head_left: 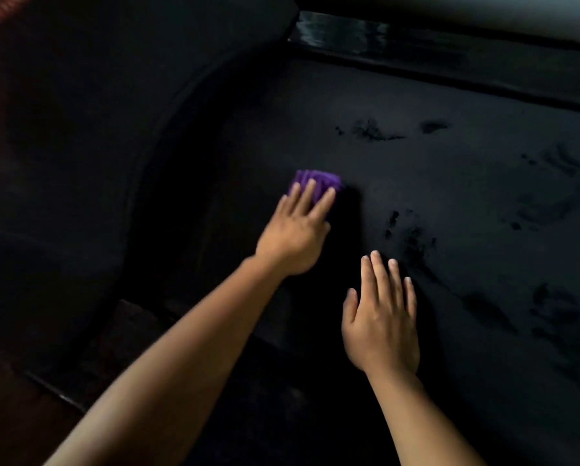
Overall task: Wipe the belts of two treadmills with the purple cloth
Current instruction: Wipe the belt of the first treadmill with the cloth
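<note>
Head | purple cloth [319, 182] under left hand [293, 232] | right hand [381, 326] flat on belt [477, 196]

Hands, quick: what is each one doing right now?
Left hand: open, straight fingers pressing the purple cloth onto the belt.
Right hand: open, fingers straight, holding nothing.

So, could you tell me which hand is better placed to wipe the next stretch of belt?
Left. The left hand presses flat on the purple cloth on the belt; the right hand lies bare on the belt, holding nothing, though nearer the dark smudges.
</note>
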The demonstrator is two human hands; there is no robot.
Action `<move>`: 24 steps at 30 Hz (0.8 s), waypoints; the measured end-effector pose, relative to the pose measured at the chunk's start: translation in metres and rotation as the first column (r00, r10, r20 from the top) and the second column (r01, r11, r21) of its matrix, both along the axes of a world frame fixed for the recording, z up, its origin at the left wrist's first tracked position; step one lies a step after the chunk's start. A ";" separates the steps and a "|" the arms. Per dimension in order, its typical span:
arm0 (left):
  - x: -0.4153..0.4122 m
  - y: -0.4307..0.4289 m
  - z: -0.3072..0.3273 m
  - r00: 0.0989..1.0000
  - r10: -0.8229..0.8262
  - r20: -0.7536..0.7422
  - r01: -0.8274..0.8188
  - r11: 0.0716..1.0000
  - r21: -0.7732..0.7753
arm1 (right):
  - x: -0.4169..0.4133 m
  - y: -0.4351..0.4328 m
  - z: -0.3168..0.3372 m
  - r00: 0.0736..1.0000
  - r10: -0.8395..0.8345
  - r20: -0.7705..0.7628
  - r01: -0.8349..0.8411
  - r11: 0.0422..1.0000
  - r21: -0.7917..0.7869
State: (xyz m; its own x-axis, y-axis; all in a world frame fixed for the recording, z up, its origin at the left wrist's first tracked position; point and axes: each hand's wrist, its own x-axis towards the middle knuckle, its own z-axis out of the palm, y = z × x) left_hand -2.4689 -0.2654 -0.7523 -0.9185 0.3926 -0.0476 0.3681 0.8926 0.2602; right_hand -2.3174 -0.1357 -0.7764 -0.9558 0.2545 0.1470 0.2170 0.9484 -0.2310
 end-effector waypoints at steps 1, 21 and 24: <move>0.023 0.000 0.002 0.999 -0.035 0.009 0.034 0.999 0.010 | 0.000 0.000 0.001 1.000 0.002 -0.006 -0.002 1.000 -0.006; -0.003 0.041 0.000 0.995 -0.097 0.013 0.097 0.995 0.000 | -0.079 0.050 0.022 0.985 -0.046 -0.164 0.031 0.995 -0.091; 0.027 0.001 -0.003 0.980 -0.192 0.045 0.190 0.981 0.040 | -0.105 0.073 0.020 0.995 -0.013 -0.103 0.004 0.997 -0.081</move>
State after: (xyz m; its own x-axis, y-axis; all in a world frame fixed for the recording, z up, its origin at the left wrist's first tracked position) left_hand -2.4420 -0.2643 -0.7557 -0.8235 0.5626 -0.0732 0.5169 0.7971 0.3122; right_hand -2.4226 -0.0625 -0.7561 -0.9342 0.2776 0.2239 0.1960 0.9241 -0.3281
